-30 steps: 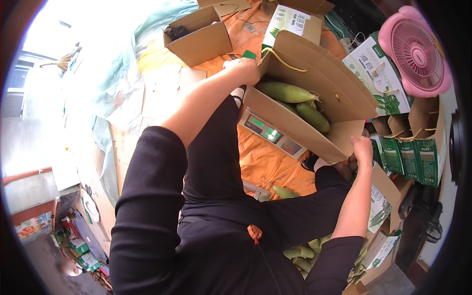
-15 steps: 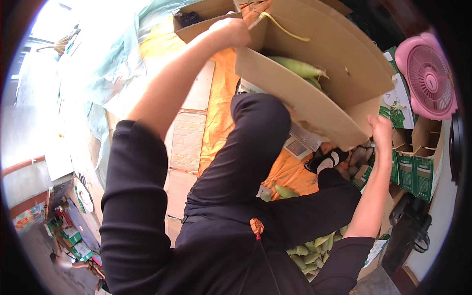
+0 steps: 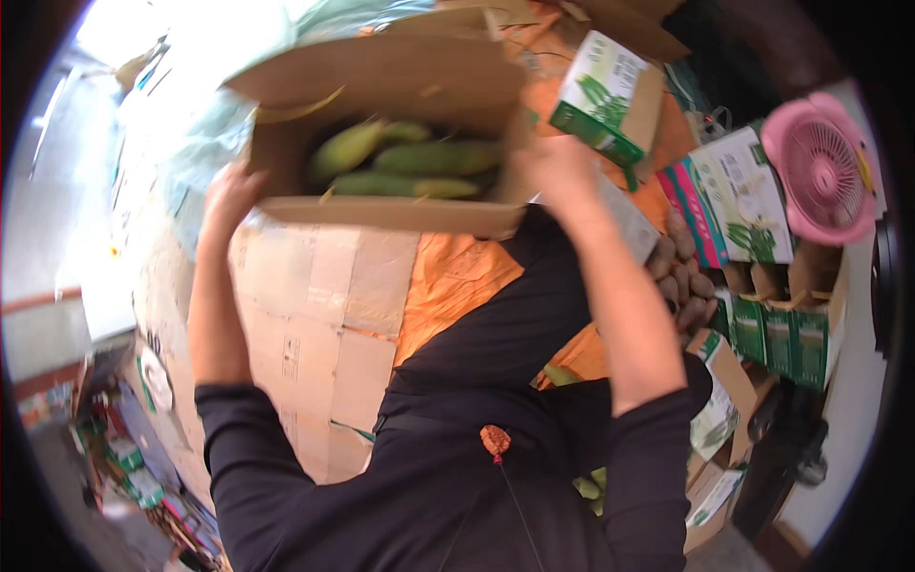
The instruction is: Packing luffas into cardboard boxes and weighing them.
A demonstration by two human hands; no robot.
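I hold an open brown cardboard box (image 3: 381,212) up in front of me with both hands. Inside it lie several green ears of corn (image 3: 410,157). My left hand (image 3: 227,195) grips the box's left side. My right hand (image 3: 558,164) grips its right end. My dark trouser legs (image 3: 515,334) show below the box.
Flattened cardboard sheets (image 3: 305,315) and an orange sheet (image 3: 457,276) cover the floor. A pink fan (image 3: 822,172) stands at the right. Green and white cartons (image 3: 743,205) and folded boxes (image 3: 782,324) crowd the right side. Potatoes (image 3: 681,276) lie beside my right arm.
The box has swung left and up to sit level before me. My right hand rose from low at the right to the box's right end. My left hand shifted to its left side.
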